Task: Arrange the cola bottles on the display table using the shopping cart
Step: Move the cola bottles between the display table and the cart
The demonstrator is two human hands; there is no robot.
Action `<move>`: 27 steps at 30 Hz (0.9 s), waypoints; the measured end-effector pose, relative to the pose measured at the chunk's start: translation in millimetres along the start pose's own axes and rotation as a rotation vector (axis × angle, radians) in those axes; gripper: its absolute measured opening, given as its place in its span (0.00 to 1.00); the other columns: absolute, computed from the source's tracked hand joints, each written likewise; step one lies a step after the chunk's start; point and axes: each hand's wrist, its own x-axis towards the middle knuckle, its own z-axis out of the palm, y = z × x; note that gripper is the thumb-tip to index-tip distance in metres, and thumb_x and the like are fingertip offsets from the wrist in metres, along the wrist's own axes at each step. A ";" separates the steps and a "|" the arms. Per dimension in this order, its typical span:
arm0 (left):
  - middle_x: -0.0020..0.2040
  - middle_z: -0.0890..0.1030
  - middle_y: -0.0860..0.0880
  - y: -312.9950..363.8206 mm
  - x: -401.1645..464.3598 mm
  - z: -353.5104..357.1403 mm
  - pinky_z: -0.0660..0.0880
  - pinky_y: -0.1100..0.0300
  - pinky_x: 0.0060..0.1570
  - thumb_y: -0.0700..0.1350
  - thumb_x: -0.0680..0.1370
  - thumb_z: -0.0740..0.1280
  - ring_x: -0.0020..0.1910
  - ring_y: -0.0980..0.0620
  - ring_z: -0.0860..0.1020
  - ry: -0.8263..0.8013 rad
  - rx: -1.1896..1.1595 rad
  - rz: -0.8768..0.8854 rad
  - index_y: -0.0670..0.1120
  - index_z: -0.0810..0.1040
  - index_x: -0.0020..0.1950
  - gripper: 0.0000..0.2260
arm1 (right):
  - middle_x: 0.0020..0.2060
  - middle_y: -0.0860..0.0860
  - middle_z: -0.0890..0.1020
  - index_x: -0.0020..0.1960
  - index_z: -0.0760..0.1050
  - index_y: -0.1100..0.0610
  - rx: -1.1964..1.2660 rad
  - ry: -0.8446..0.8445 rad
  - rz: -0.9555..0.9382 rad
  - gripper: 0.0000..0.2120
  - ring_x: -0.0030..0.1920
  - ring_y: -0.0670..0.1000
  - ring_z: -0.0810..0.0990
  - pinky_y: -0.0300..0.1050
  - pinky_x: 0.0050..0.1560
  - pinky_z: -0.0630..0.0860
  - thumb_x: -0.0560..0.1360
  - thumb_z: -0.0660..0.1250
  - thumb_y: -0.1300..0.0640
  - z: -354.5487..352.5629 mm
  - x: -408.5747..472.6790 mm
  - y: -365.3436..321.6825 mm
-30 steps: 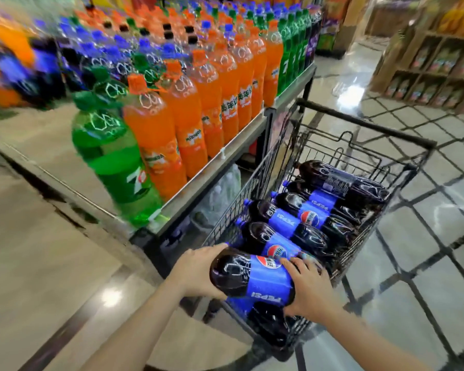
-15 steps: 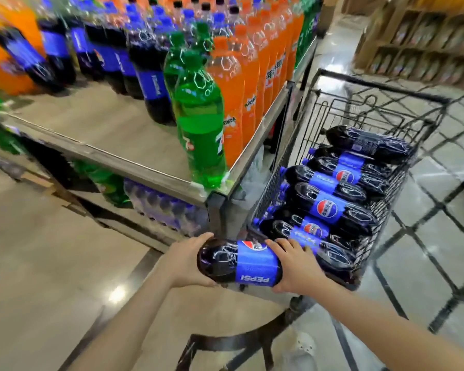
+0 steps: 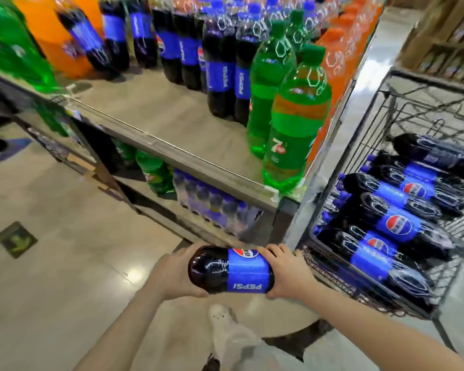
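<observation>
1. Head view: the left hand [image 3: 176, 274] cups the base and the right hand [image 3: 288, 273] wraps the neck end of a dark plastic cola bottle with a blue label [image 3: 229, 270], held level in this two-handed grip.
2. I'd tip it upright first.
3. Bare grey counter [image 3: 172, 121] up ahead suits it, beside the standing cola row [image 3: 220, 65], left of the green plastic soda bottles [image 3: 295, 121].

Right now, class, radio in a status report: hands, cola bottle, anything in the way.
Left hand and right hand grip one Pepsi bottle, horizontal, clear of cart. Display table has bare space; 7Up bottles crowd the corner.

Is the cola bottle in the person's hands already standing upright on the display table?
No, the cola bottle lies sideways between the left hand and right hand, below the display table.
</observation>
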 end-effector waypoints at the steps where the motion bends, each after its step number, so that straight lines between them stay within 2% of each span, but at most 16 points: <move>1: 0.57 0.79 0.64 -10.1 4.7 -4.3 0.77 0.57 0.51 0.67 0.53 0.76 0.55 0.58 0.79 -0.005 0.016 -0.004 0.66 0.64 0.67 0.45 | 0.65 0.47 0.67 0.74 0.54 0.45 0.001 -0.001 -0.002 0.50 0.65 0.53 0.66 0.56 0.60 0.68 0.58 0.71 0.37 -0.3 11.8 -5.2; 5: 0.57 0.80 0.63 -54.7 26.0 -23.6 0.74 0.60 0.49 0.66 0.54 0.76 0.55 0.57 0.79 -0.007 0.054 -0.023 0.66 0.62 0.68 0.45 | 0.68 0.48 0.65 0.75 0.51 0.46 0.035 -0.042 0.004 0.51 0.68 0.54 0.64 0.62 0.64 0.65 0.59 0.73 0.38 2.9 66.1 -30.0; 9: 0.58 0.80 0.60 -99.1 50.4 -56.2 0.74 0.59 0.51 0.65 0.55 0.76 0.57 0.55 0.78 -0.048 0.062 -0.027 0.67 0.56 0.67 0.46 | 0.68 0.47 0.66 0.75 0.53 0.45 0.088 -0.071 0.023 0.51 0.68 0.53 0.64 0.60 0.65 0.66 0.59 0.73 0.39 2.4 119.4 -58.1; 13: 0.59 0.79 0.59 -144.9 74.3 -86.8 0.73 0.59 0.54 0.69 0.55 0.73 0.57 0.54 0.79 -0.075 0.106 -0.069 0.63 0.60 0.70 0.46 | 0.66 0.46 0.68 0.74 0.55 0.45 0.136 -0.074 0.028 0.49 0.67 0.52 0.66 0.56 0.62 0.68 0.58 0.72 0.38 -4.2 167.1 -85.7; 18: 0.60 0.79 0.59 -193.3 91.0 -113.5 0.74 0.60 0.54 0.72 0.55 0.74 0.56 0.55 0.79 -0.071 0.131 -0.074 0.60 0.62 0.73 0.49 | 0.67 0.47 0.67 0.74 0.53 0.46 0.156 -0.106 0.022 0.51 0.67 0.51 0.66 0.56 0.64 0.69 0.58 0.73 0.37 -17.3 215.9 -114.2; 21: 0.57 0.80 0.59 -215.7 99.7 -131.5 0.74 0.61 0.52 0.73 0.56 0.73 0.54 0.56 0.80 -0.060 0.125 -0.054 0.61 0.63 0.71 0.47 | 0.67 0.46 0.67 0.74 0.52 0.46 0.164 -0.104 0.032 0.51 0.67 0.50 0.66 0.53 0.63 0.70 0.58 0.74 0.37 -24.5 238.0 -129.9; 24: 0.57 0.80 0.60 -238.0 110.6 -150.1 0.75 0.61 0.53 0.74 0.56 0.72 0.54 0.57 0.79 -0.067 0.133 -0.014 0.62 0.62 0.70 0.46 | 0.68 0.47 0.66 0.75 0.52 0.46 0.176 -0.101 0.058 0.52 0.68 0.50 0.66 0.53 0.64 0.70 0.58 0.74 0.37 -29.1 256.7 -147.2; 27: 0.58 0.79 0.61 -264.6 128.5 -172.7 0.75 0.55 0.56 0.73 0.57 0.72 0.55 0.58 0.78 -0.109 0.147 0.046 0.63 0.61 0.71 0.46 | 0.68 0.46 0.66 0.74 0.53 0.46 0.167 -0.092 0.119 0.51 0.68 0.50 0.65 0.54 0.65 0.69 0.59 0.74 0.37 -37.8 275.1 -169.8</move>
